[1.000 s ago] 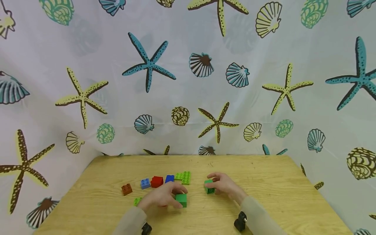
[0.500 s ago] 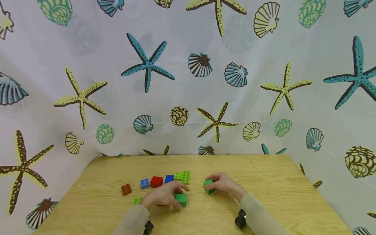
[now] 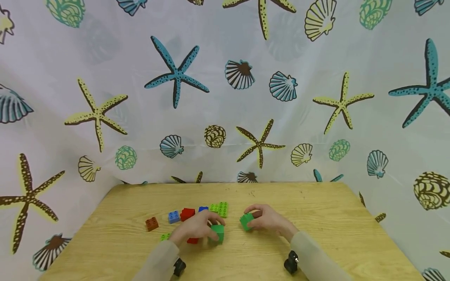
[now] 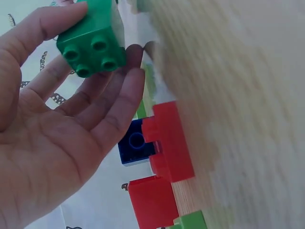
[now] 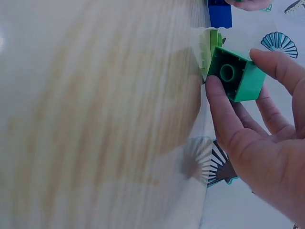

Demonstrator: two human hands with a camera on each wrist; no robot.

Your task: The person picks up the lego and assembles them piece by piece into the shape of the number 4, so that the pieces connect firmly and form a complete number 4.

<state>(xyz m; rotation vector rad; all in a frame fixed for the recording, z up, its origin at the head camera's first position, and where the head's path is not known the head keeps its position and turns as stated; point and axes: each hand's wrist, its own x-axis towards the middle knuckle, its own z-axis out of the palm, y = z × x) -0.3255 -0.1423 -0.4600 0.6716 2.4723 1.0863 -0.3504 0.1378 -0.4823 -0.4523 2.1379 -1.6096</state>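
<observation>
My left hand (image 3: 198, 227) pinches a green toy building brick (image 3: 218, 233) between thumb and fingers. Its four-stud face shows in the left wrist view, where the brick (image 4: 93, 36) sits near the fingertips. To the right, my right hand (image 3: 270, 220) grips a second green brick (image 3: 246, 221), which is tilted. The right wrist view shows the hollow underside of this brick (image 5: 250, 81) with a round tube inside. A gap separates the two bricks. Just left of the left hand's brick, a red brick (image 3: 192, 240) lies partly hidden under that hand.
Behind the left hand lie a light blue brick (image 3: 174, 216), a red brick (image 3: 187, 214), a blue brick (image 3: 203, 208) and a long lime brick (image 3: 223, 209) beside a smaller lime one (image 3: 213, 208). Further left are a brown brick (image 3: 152, 224) and another lime brick (image 3: 165, 237).
The right hand's brick has tilted and shifted slightly left. My left hand's brick has turned a little and moved slightly up in the head view, uncovering more of the red brick beside it.
</observation>
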